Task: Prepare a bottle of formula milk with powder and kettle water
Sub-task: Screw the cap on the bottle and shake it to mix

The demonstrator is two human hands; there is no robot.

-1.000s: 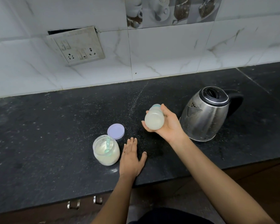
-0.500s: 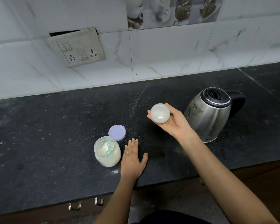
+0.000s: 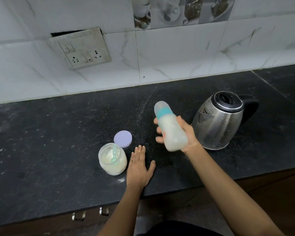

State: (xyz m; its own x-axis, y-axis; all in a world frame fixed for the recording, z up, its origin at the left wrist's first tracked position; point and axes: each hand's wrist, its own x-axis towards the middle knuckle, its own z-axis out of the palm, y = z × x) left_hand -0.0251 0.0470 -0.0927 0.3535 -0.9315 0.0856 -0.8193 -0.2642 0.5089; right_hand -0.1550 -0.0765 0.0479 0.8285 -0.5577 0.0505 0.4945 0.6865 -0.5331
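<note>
Gripping the capped bottle [image 3: 171,132] in my right hand [image 3: 186,133], tilted above the counter [image 3: 41,150] beside the kettle [image 3: 218,121], milky inside. Powder & water look in already, mixing prob underway. Left hand [image 3: 140,166] flat, empty. Powder jar [image 3: 112,159] open w/ scoop; lid [image 3: 123,139] off.

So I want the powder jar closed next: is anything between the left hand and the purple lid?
Nothing visible does. The left hand lies flat on the counter, right of the open powder jar; the purple lid lies just beyond its fingertips, bare counter between.
</note>
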